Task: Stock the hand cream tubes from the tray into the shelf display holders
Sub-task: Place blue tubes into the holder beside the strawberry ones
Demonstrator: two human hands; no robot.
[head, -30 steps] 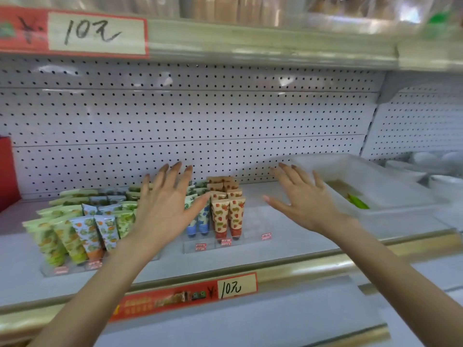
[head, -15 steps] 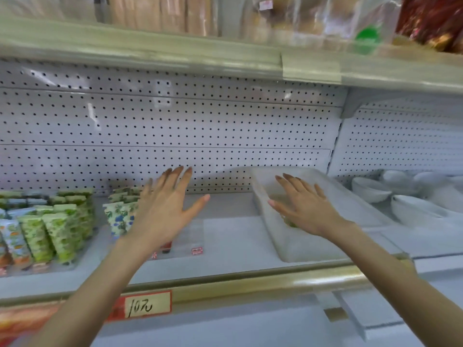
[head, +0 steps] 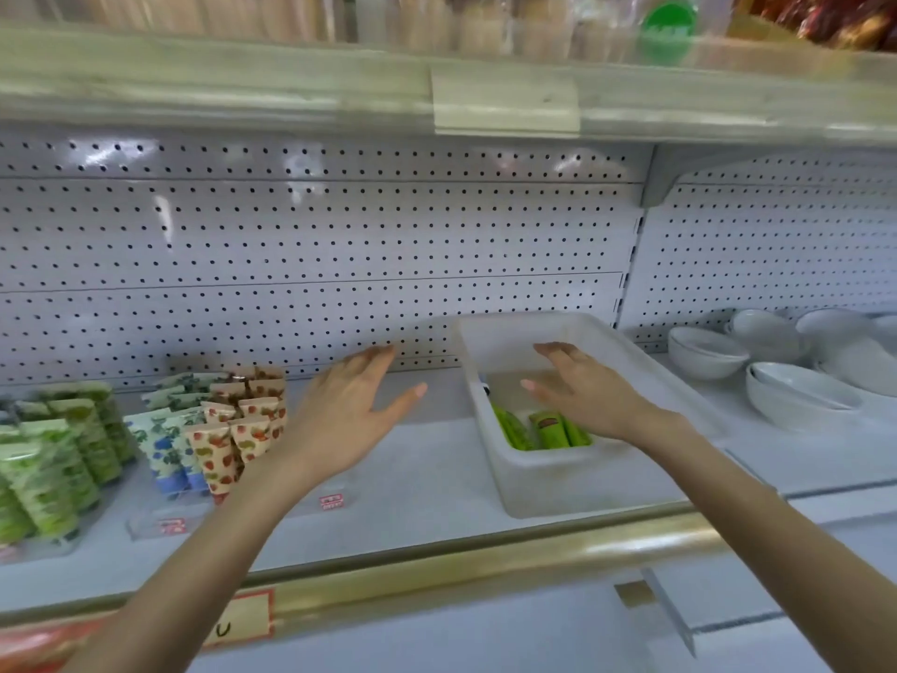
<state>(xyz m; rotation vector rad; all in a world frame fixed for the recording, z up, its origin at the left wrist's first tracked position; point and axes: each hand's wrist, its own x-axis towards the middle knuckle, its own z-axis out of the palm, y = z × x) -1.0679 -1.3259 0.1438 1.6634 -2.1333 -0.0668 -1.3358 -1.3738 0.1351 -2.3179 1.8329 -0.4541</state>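
Green hand cream tubes, a few left, lie flat in the near end of the translucent white plastic tray, which sits on the grey shelf to the right of the displays. Right hand hovers over the tray, palm down, fingers spread and holding nothing, just above the tubes; not touching them as far as I can tell. Likely lined up for a top-down pick. Left hand also empty and flat-open, hanging over bare shelf between the tray and the clear plastic display holders, probably waiting to receive or steady.

Holders at left already carry upright rows, caps down: green-patterned tubes, blue floral tubes, red fruit-print tubes. Standing keeps the printed faces toward the shopper. Red price tags on the holder fronts.

White ceramic bowls stacked on the next shelf bay to the right, well apart from the tray. White perforated back panel behind.

Judgement: stocking nearly done; the green ones belong in the far-left green row.
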